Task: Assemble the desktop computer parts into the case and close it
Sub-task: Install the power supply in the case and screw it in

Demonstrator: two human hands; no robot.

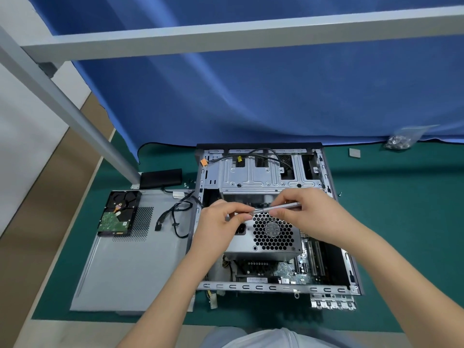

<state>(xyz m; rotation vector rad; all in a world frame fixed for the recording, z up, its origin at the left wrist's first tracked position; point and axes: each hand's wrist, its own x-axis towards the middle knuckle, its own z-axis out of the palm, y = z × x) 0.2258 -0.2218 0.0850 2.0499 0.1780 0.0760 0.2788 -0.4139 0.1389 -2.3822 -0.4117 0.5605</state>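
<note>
Over the middle of the green desk [401, 197] lies one open computer case [351, 247], with one power supply [271, 237] resting inside above the motherboard [298, 271]. Two hands meet above it: the right hand [313, 214] grips one silver screwdriver [278, 207] with curled fingers, and the left hand [221, 222] pinches something small at its tip, too small to identify. At nine o'clock from the case lies one side panel [125, 267] carrying one hard drive [118, 214] and one black cable [175, 217]. At two o'clock sits one bag of screws [399, 140].

Blue curtain [263, 96]; grey frame [226, 33]; green mat [401, 209].
</note>
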